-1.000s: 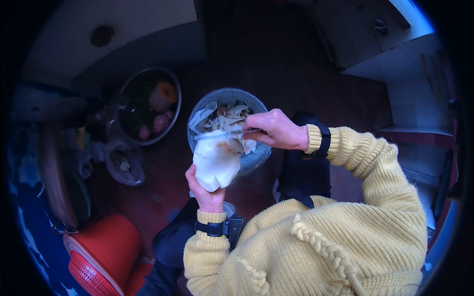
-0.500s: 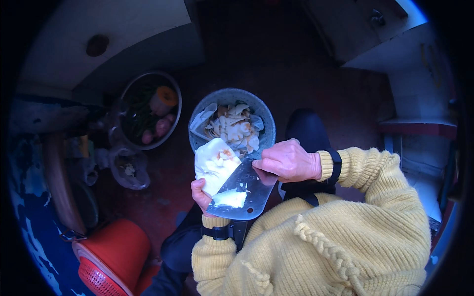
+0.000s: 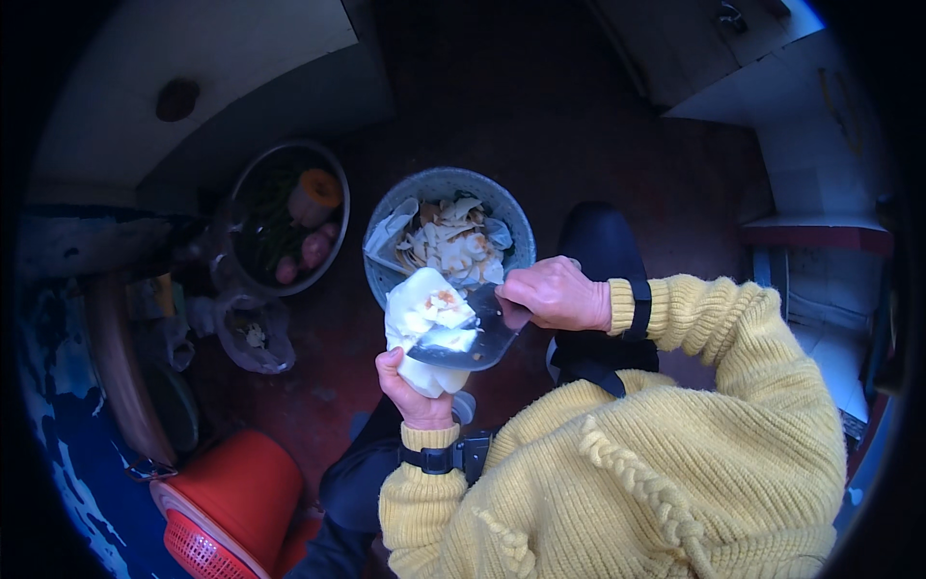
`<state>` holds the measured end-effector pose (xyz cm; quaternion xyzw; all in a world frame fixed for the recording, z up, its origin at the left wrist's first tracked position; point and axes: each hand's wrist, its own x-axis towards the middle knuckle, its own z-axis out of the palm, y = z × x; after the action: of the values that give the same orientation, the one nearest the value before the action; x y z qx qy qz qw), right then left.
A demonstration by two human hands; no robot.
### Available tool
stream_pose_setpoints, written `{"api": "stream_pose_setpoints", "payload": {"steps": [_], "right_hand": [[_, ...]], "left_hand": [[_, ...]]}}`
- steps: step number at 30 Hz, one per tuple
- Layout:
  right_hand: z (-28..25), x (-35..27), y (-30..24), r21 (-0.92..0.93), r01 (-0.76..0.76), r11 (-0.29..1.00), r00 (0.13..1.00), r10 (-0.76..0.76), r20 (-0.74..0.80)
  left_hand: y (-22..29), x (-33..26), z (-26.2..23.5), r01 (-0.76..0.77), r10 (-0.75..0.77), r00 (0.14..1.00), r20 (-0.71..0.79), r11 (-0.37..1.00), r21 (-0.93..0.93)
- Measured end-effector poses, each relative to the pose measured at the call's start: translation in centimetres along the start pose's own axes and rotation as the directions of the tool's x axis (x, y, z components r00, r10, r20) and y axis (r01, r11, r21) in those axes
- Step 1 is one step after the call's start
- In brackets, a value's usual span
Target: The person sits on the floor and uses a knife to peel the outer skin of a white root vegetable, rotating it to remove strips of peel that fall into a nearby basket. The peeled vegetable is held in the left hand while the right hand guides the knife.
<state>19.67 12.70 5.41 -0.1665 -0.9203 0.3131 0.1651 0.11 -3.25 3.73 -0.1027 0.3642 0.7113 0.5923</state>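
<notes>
My left hand (image 3: 415,398) is closed round the lower left side of a chunky white peeled vegetable (image 3: 415,301), which has a brownish patch near its top; its exact kind is unclear. A broad-bladed cleaver (image 3: 494,338) lies across the vegetable's front, a white slice (image 3: 449,340) resting on the blade. My right hand (image 3: 555,294) grips the cleaver at its upper right, mostly covering the handle. Just beyond both hands, a speckled grey bucket (image 3: 524,232) holds pale peelings (image 3: 453,246) and a whitish plastic bag.
To the left stands a metal basin (image 3: 344,217) with an orange-fleshed squash piece, pinkish roots and greens. A clear plastic bag (image 3: 256,333) lies on the floor beside it. Red plastic baskets (image 3: 236,492) are at lower left. White cabinets (image 3: 260,48) border the far left.
The cleaver has moved up and tilted across the vegetable, exposing its lower end. My right hand has shifted slightly left and up, while the left still holds the vegetable.
</notes>
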Motion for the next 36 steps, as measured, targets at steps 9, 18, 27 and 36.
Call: {"api": "stream_pose_setpoints", "payload": {"steps": [9,18,27,36], "right_hand": [[0.5,0.8,-1.7,0.377,-0.288,0.88,0.952,0.306,0.015],[-0.4,0.9,-1.4,0.538,-0.318,0.78,0.922,0.387,-0.016],[-1.8,0.7,-0.8,0.365,-0.275,0.89,0.953,0.301,-0.016],[-4.2,1.8,-0.3,0.571,-0.371,0.732,0.916,0.39,0.094]], "left_hand": [[-0.4,0.4,-0.1,-0.039,0.036,0.998,-0.061,0.998,-0.049],[0.0,-0.2,0.1,0.042,-0.044,0.998,-0.034,0.997,-0.064],[-0.2,0.1,-0.4,0.054,-0.056,0.998,-0.029,0.997,-0.062],[-0.1,-0.1,-0.6,0.084,-0.084,0.996,-0.004,0.995,-0.049]]}}
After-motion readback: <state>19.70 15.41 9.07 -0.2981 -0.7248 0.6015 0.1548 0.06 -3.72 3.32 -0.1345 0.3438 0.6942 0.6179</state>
